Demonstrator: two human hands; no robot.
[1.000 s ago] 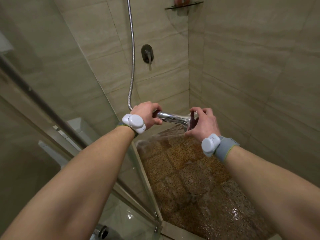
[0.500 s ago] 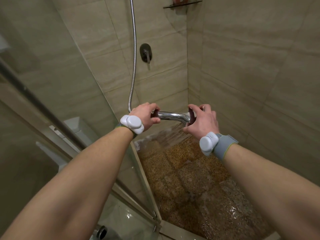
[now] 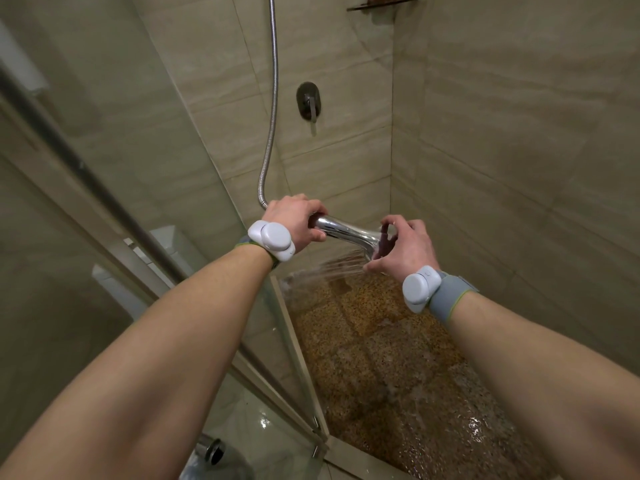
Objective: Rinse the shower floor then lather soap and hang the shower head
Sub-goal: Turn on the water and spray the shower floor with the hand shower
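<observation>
Forearms, two, mine, reaching forward over the threshold into the stall; a white sensor unit (image 3: 272, 240) is strapped at each wrist.

Left hand (image 3: 294, 223): fingers wrapped tight round the chrome handle of the shower head (image 3: 349, 232), close to the hose joint, so that I carry the weight and set the aim.

Right hand (image 3: 405, 247): fingers and thumb curled over the rim of the spray end, steering the face downward and to the left. A dark reddish patch shows between these fingers; I cannot tell what it is.

Shower head: held between both hands in the air above the floor, off any holder.

Spray (image 3: 332, 268): running, fanning down-left toward the foot of the glass door (image 3: 114, 188).

Shower floor (image 3: 381, 358): brown pebble-pattern tile, wet and glistening toward the near corner. By my judgement rinsing is well under way, with lathering and hanging not yet done.

Hose (image 3: 273, 98): metal, looping from my left hand up the back wall, slack enough for this reach.

Mixer valve (image 3: 308, 102): dark, on the back wall beyond the hands.

Corner shelf (image 3: 384, 5): at the top edge, contents cropped.
</observation>
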